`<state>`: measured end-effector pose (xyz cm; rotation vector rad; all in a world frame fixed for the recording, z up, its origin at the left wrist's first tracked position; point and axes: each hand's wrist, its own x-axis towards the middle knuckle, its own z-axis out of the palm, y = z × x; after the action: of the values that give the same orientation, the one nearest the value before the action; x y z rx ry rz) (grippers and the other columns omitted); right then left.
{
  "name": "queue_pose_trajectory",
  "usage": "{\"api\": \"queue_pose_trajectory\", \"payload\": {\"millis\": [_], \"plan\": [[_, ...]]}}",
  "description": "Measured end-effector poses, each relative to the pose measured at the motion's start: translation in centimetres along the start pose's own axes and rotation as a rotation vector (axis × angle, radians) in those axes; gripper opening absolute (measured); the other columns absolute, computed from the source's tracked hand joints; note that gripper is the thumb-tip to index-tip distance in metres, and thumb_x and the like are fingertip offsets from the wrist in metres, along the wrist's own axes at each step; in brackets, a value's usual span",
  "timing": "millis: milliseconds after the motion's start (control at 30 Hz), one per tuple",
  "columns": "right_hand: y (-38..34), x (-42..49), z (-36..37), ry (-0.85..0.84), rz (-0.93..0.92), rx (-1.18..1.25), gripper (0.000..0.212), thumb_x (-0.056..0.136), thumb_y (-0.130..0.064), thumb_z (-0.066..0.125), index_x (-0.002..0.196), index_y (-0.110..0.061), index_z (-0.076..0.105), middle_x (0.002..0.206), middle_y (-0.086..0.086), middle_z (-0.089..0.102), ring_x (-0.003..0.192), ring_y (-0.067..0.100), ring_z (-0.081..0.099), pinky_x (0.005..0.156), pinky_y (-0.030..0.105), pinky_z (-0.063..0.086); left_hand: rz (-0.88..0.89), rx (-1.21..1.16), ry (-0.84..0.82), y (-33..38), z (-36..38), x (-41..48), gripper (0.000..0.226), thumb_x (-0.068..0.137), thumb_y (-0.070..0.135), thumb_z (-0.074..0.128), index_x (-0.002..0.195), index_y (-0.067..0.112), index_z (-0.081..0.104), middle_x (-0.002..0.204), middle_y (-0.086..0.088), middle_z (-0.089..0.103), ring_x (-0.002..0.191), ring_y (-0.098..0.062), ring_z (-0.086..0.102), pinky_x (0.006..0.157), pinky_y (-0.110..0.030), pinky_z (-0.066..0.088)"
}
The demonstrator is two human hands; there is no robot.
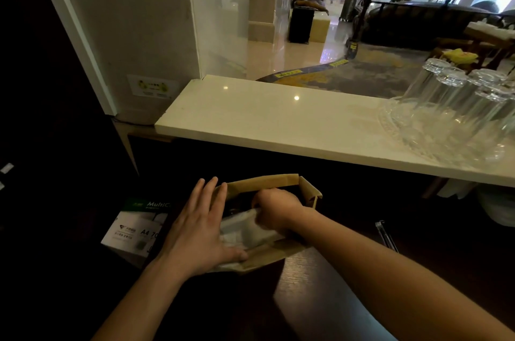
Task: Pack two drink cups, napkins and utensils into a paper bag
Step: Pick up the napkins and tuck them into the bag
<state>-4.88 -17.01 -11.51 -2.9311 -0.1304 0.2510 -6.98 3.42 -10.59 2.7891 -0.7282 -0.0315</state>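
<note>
right hand [274, 211] has its grip closed on white napkins [245, 229] inside the open paper bag [278, 181], which stands on the dark bench [320, 285]. left hand [200, 229] lies flat and open against the bag's near left rim. left of the grip sits a paper ream [136, 229] reading "multic", "a4". up right, clear glasses [457, 106] stand upside down on a pale counter [278, 123].

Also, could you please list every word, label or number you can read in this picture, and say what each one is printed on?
"MultiC", cut off by the left hand: green top band of the paper ream box.
"A4 70", partly hidden: white face of the same box.
Small print and logo on that box: too small to read.
Wall sticker: blurred, unreadable.
Yellow floor labels: unreadable.
Paper bag: no text visible.
</note>
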Motion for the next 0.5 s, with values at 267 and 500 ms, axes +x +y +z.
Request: {"api": "queue_pose_trajectory", "payload": {"millis": [267,500], "plan": [[0.37,-0.20,0.58,0.033,-0.001,-0.114,0.016,0.091,-0.032,0.057,0.097,-0.021,0.067,0.096,0.005,0.068,0.088,0.029,0.065,0.063,0.035,0.047,0.003,0.008,0.006,0.12,0.01,-0.02,0.136,0.052,0.091,0.053,0.148,0.030,-0.022,0.157,0.010,-0.031,0.139,-0.011,-0.035,0.115,-0.039,0.007],[0.52,-0.83,0.12,-0.018,-0.008,-0.133,0.022,0.092,-0.031,0.055,0.106,-0.018,0.065,0.105,0.009,0.068,0.095,0.030,0.065,0.074,0.039,0.054,0.002,0.002,0.016,0.23,-0.08,-0.09,0.136,0.053,0.089,0.055,0.148,0.030,-0.022,0.157,0.009,-0.032,0.139,-0.011,-0.036,0.115,-0.041,0.008]]}}
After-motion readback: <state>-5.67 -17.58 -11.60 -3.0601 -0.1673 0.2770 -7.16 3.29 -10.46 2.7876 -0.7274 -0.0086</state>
